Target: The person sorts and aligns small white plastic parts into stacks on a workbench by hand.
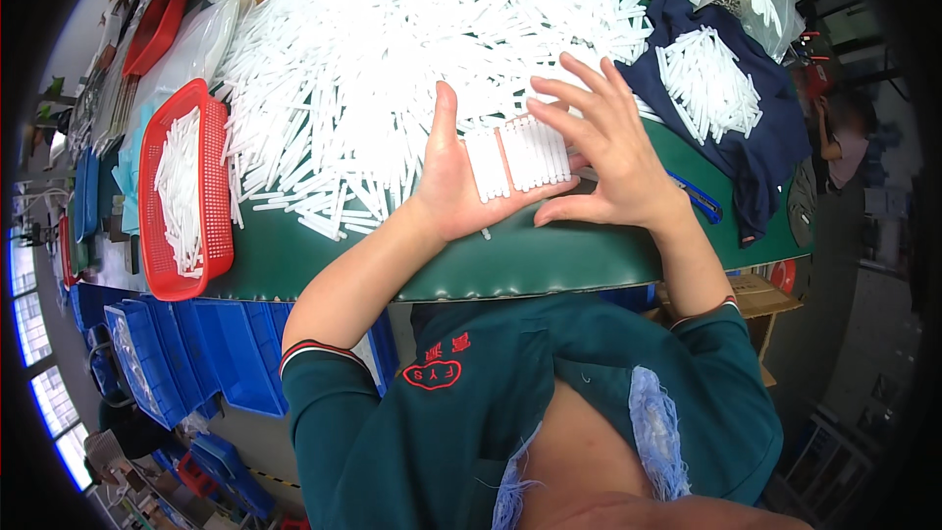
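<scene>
My left hand (pixel 444 194) is turned palm up over the front of the green table, thumb raised. Across its palm and fingers lies a neat row of short white plastic sticks (pixel 540 155), side by side, with a gap where skin shows. At the right end of this row is my right hand (pixel 623 162), its fingers spread and curved, with nothing seen in its grasp. Whether its fingertips touch the end sticks is hard to tell. A large heap of similar loose white sticks (pixel 392 49) spreads just beyond both hands.
A red basket (pixel 214 196) of sticks stands at the left table edge. On the right, a dark blue cloth (pixel 760 162) bears a smaller stick pile (pixel 708 83). A blue cutter knife (pixel 699 198) lies beside my right wrist. Blue bins (pixel 235 353) sit below the table (pixel 530 270).
</scene>
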The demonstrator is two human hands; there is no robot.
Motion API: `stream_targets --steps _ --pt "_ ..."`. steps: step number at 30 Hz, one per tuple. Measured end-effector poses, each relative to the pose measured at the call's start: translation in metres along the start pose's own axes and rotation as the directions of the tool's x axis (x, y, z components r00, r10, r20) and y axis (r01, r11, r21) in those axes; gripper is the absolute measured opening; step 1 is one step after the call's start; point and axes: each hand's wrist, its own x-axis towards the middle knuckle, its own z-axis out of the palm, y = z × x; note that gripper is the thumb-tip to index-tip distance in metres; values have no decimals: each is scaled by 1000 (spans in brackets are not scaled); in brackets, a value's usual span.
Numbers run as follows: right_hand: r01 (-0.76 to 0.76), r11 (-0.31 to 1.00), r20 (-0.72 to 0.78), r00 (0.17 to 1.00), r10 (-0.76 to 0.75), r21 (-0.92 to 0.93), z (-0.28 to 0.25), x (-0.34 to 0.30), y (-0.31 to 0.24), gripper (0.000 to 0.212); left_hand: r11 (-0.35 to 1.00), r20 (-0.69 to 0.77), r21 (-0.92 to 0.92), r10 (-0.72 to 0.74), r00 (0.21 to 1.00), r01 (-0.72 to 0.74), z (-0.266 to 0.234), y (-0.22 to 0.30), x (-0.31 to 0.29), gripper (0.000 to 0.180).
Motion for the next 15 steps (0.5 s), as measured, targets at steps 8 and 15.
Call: stream_targets --steps 8,15 --pt "-62 997 17 998 63 -50 -10 -8 15 71 994 -159 105 35 987 -18 12 -3 1 115" --pt "-34 999 9 999 33 12 -9 -5 13 62 995 -163 101 37 986 -21 12 -5 3 114"
